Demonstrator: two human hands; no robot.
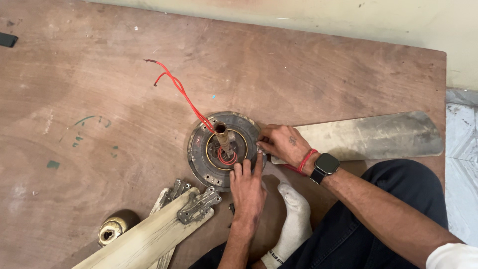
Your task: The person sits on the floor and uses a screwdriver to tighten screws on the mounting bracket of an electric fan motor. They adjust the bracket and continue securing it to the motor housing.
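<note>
Fan motor (224,149) sits flat on the plywood floor (99,99), shaft stub (221,135) pointing up, red wires (181,92) trailing off to upper left. One blade (368,137) is attached on the right side, lying flat.

Left hand (247,192): fingers extended, flat on the motor rim near the blade joint, bracing, not gripping anything.
Right hand (284,144): fingers curled and pinched at the rim where blade bracket meets the motor. Looks like it's on a small fastener, but too small to confirm, so can't tell what's in the pinch.

Two loose blades (149,234) w/ metal brackets (199,205) lie stacked at lower left, brass-coloured cup (112,229) just beside them.

Judgement on doing it well: keep L palm pressing down so the motor doesn't spin, work the fastener straight w/ R fingertips, support blade so its weight doesn't bind the threads. Keep wires clear of the rim. Sock foot (294,209) is close, mind dropped parts.
</note>
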